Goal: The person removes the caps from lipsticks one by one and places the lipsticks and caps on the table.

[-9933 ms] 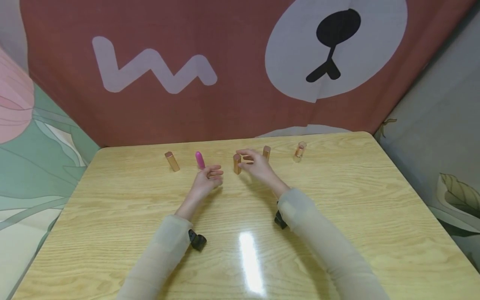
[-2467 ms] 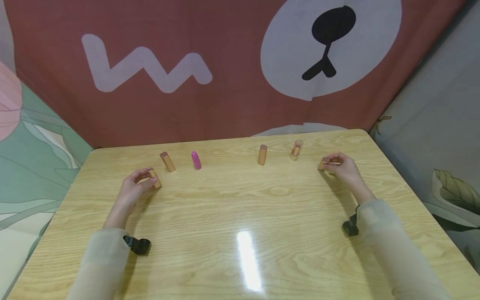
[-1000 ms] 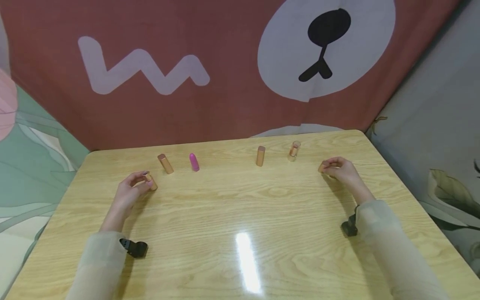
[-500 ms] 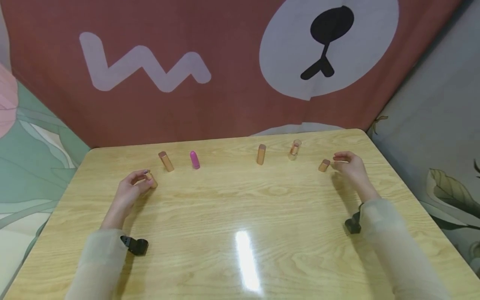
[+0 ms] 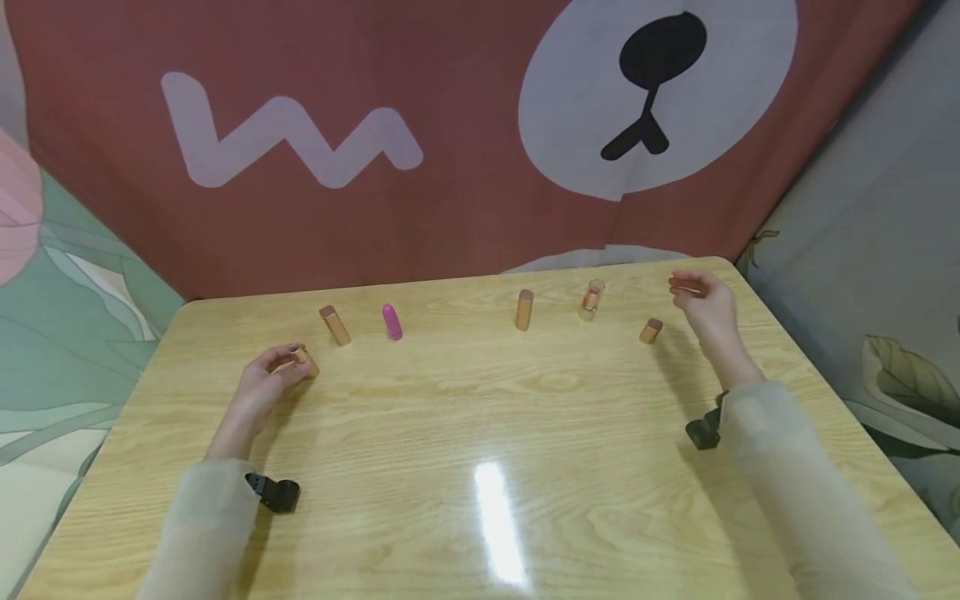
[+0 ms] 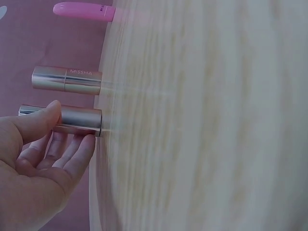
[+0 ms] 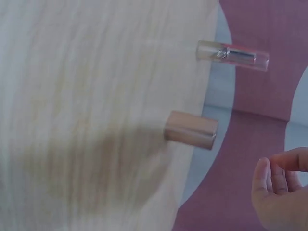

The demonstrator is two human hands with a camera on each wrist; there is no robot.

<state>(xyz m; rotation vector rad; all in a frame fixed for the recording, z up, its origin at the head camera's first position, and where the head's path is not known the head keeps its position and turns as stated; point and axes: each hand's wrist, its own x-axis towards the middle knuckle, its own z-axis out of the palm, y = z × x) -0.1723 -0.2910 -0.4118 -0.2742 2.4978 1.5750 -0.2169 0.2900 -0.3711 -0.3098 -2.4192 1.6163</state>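
At the table's left side my left hand [image 5: 258, 390] grips a gold lipstick tube [image 6: 82, 118] between thumb and fingers. The tube stands with its base at the table, its upper part partly behind the thumb. Just beyond it stands another gold tube [image 6: 67, 80], marked MISSHA, and then a pink tube [image 5: 392, 322]. My right hand [image 5: 707, 308] is raised over the far right of the table, fingers loosely bent, with nothing in them. Below and left of it a short gold cap [image 5: 651, 331] stands on the wood, apart from the fingers.
A tall gold tube [image 5: 524, 310] and a clear-ended tube [image 5: 592, 300] stand along the back of the wooden table [image 5: 420, 467]. Behind the table's back edge hangs a reddish-brown cloth [image 5: 465, 208].
My right hand has let go of the short cap, leaving it at the right, and has moved up and away. Earlier it was at a gold tube mid-table. The left hand keeps its hold.
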